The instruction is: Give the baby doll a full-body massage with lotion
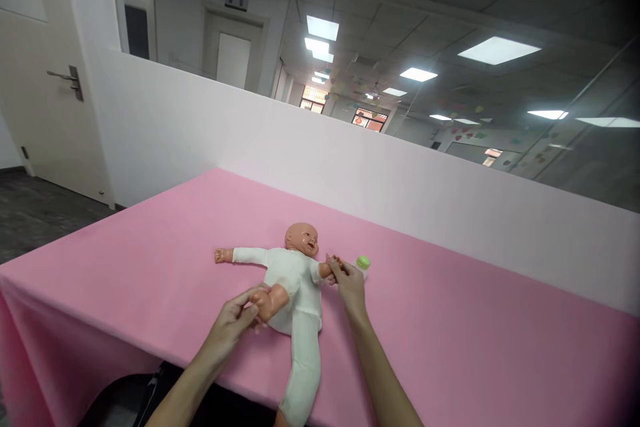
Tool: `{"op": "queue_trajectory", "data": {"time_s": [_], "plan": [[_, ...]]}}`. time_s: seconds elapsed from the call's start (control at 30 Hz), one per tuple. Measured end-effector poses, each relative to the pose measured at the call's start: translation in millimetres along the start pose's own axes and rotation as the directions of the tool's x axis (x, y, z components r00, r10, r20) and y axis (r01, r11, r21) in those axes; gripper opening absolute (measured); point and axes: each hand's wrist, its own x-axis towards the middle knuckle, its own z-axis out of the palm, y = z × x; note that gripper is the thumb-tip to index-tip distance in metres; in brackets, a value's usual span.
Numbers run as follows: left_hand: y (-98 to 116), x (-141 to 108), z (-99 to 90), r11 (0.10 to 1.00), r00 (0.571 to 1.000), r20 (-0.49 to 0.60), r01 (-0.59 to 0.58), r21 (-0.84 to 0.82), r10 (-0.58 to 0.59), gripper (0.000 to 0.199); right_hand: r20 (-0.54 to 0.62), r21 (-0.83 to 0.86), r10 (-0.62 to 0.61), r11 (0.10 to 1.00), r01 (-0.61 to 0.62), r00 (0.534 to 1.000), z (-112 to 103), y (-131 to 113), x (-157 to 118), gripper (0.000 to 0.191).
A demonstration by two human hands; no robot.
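Observation:
A baby doll (303,273) with a white cloth body lies on its back on the pink-covered table (165,247). My left hand (240,313) is closed round one of the doll's bare feet, and that leg is bent up over the body. With thumb and fingers my right hand (349,277) grips the doll's hand on the right side. The doll's other arm stretches out to the left, untouched. Its second leg, in white cloth, hangs toward me over the table's front edge. Just behind my right hand stands a small container with a green lid (363,262), partly hidden.
A low white wall (300,153) with glass above it runs along the table's back. At the left is a door (50,80) with a metal handle. A dark chair (120,400) shows below the table's front edge.

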Motion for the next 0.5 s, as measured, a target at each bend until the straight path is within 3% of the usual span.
{"op": "queue_trajectory", "data": {"time_s": [0.13,0.23,0.37,0.5], "plan": [[-10,25,27.0,0.999,0.994,0.110,0.007,-0.048,-0.002,0.065,0.059,-0.051,-0.008,0.999,0.011,0.998,24,8,-9,0.056],[-11,22,24.8,1.000,0.994,0.110,-0.008,-0.027,0.011,0.063,0.038,-0.024,-0.010,1.000,0.011,0.999,14,9,-9,0.054],[0,-6,-4.1,0.999,1.000,0.028,-0.006,0.039,0.005,0.057,-0.108,0.047,0.030,0.999,-0.025,0.994,-23,10,3,0.051],[8,-46,-47.4,0.986,0.999,-0.024,0.038,0.161,-0.034,0.057,-0.259,0.128,0.154,0.984,-0.124,0.954,-62,37,16,0.054]]}}
